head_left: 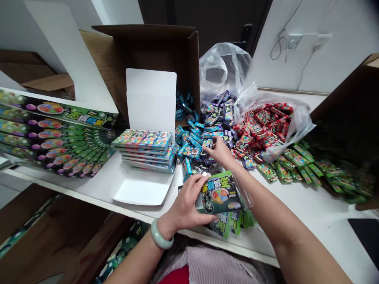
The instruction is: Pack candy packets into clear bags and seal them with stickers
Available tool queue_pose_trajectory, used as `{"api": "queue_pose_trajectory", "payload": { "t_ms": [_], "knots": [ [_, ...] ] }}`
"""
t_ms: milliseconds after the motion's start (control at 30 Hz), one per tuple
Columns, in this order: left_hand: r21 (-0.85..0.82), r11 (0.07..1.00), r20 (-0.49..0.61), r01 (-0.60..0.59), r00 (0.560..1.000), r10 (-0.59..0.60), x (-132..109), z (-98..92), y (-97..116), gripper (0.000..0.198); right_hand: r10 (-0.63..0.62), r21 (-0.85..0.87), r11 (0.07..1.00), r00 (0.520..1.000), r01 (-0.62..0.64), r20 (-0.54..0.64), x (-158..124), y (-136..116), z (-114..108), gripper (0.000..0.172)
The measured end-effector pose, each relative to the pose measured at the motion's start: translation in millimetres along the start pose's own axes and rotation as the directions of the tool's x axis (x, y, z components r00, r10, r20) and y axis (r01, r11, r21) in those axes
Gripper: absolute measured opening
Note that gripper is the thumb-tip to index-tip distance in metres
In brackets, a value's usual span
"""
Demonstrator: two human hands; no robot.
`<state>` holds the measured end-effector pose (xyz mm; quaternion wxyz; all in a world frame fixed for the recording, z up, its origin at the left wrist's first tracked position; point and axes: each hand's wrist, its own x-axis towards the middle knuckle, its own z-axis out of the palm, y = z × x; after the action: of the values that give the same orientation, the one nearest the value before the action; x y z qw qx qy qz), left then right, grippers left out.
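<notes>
My left hand (189,201), with a pale green bangle on the wrist, is closed around a small green printed box (220,193) with a clear flap, held just above the white table's (314,209) near edge. My right hand (219,152) reaches forward into a heap of small blue packets (189,138), fingers pinched on one of them. Purple packets (220,108) and red packets (263,122) lie beyond, spilling from clear plastic bags. More green boxes (233,221) lie under the held one.
A stack of flat printed cards (145,148) rests on an open white carton (142,185). Fanned green display boxes (56,138) fill the left. An open cardboard box (154,51) stands behind. Green packets (299,161) spill from a brown box (349,110) on the right.
</notes>
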<state>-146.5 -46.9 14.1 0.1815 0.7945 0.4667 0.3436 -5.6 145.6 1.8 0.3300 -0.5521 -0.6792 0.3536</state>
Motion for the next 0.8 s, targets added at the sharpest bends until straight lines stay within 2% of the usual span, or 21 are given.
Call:
{"api": "queue_pose_trajectory", "payload": {
  "t_ms": [67, 167, 267, 333, 367, 433, 500, 567, 600, 667, 800],
  "knots": [
    [0.010, 1.000, -0.022, 0.014, 1.000, -0.013, 0, -3.3, -2, 0.101, 0.011, 0.045, 0.999, 1.000, -0.010, -0.024, 5, 1, 6, 0.058],
    [0.021, 1.000, -0.053, 0.017, 0.998, -0.016, 1, -7.4, -6, 0.096, 0.013, 0.122, 0.992, 1.000, -0.013, -0.003, -5, 7, -8, 0.052],
    [0.010, 1.000, -0.067, 0.013, 0.998, -0.012, 5, -6.6, -8, 0.093, -0.009, 0.322, 0.947, 1.000, 0.003, 0.017, -27, 12, -43, 0.054],
    [0.010, 1.000, -0.058, 0.011, 0.998, -0.010, 7, -3.9, -9, 0.091, -0.041, 0.434, 0.900, 0.999, 0.046, -0.020, -43, 13, -71, 0.057],
    [0.016, 1.000, -0.051, 0.009, 0.999, -0.008, 8, -2.4, -10, 0.091, -0.059, 0.438, 0.896, 0.997, 0.078, -0.056, -51, 15, -85, 0.058],
    [0.036, 0.999, -0.037, 0.010, 0.999, -0.009, 9, 0.3, -10, 0.090, -0.097, 0.282, 0.950, 0.986, 0.132, -0.133, -64, 19, -111, 0.057],
    [0.064, 0.998, -0.034, 0.021, 0.999, -0.018, 9, 2.5, -10, 0.090, -0.126, -0.060, 0.991, 0.983, 0.118, -0.133, -73, 24, -129, 0.052],
    [0.091, 0.995, -0.032, 0.040, 0.999, -0.037, 10, 4.7, -9, 0.089, -0.066, -0.426, 0.904, 0.997, 0.043, -0.038, -79, 32, -135, 0.040],
    [0.102, 0.994, -0.031, 0.048, 0.999, -0.045, 11, 6.1, -8, 0.088, -0.005, -0.544, 0.839, 1.000, 0.011, 0.013, -81, 35, -134, 0.033],
    [0.113, 0.992, -0.022, 0.052, 0.999, -0.050, 13, 9.0, -6, 0.087, 0.101, -0.630, 0.777, 0.991, -0.025, 0.085, -83, 43, -126, 0.027],
    [0.128, 0.991, -0.002, 0.044, 0.999, -0.044, 14, 11.2, -7, 0.085, 0.124, -0.535, 0.844, 0.983, -0.032, 0.136, -82, 61, -121, 0.037]
  ]
}}
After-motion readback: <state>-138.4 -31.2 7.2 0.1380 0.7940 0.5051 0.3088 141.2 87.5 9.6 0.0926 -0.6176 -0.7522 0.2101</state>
